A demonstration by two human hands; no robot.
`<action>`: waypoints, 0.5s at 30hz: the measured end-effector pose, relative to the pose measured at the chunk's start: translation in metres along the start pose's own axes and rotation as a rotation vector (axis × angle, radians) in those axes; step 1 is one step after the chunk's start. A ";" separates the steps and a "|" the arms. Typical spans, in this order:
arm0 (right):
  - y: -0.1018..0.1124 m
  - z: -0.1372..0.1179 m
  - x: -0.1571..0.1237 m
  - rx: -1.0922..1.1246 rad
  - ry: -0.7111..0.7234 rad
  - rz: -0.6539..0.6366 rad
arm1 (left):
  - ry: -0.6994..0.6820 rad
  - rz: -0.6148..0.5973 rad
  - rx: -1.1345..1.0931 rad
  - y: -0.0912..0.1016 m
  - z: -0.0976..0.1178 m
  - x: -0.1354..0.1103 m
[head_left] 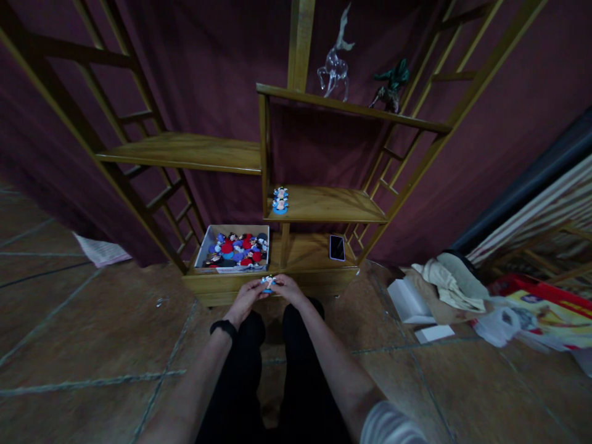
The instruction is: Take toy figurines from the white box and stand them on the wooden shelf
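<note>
Between my two hands, in front of the low shelf, is a small figurine (268, 283) with a blue base and white and pink parts. My left hand (248, 298) has its fingers closed on the figurine's left side. From the other side, my right hand (288, 288) grips it too. Two similar figurines (280, 201) stand one behind the other at the left end of the middle shelf (330, 203). Just beyond my left hand, a cardboard box (200, 254) holds several jumbled figurines in red, purple and blue.
A phone (337, 248) lies on the lower shelf. Up on the top shelf are a clear deer figure (335, 65) and a dark green figure (391, 86). White boxes (411, 301), cloth (451, 285) and plastic bags (499, 324) sit on the floor at right.
</note>
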State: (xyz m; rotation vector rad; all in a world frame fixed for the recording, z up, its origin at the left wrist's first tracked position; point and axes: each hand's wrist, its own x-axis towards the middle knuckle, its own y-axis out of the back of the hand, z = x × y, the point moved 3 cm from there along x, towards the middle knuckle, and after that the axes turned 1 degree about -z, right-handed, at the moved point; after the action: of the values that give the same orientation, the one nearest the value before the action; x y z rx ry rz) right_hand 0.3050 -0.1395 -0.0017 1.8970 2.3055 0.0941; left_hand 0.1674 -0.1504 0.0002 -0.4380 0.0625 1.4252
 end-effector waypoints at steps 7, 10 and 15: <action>0.000 0.012 0.006 -0.014 -0.023 0.007 | -0.009 0.006 -0.012 0.001 -0.002 0.002; -0.001 0.016 0.009 0.020 -0.009 -0.015 | -0.017 0.039 -0.014 0.002 -0.002 0.002; -0.004 0.017 0.009 0.109 0.029 -0.054 | -0.028 -0.004 0.026 0.000 0.000 0.000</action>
State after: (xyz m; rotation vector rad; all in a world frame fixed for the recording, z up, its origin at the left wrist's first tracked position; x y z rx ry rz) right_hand 0.3017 -0.1325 -0.0195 1.8928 2.4254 -0.0108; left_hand 0.1668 -0.1506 0.0003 -0.3969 0.0572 1.4247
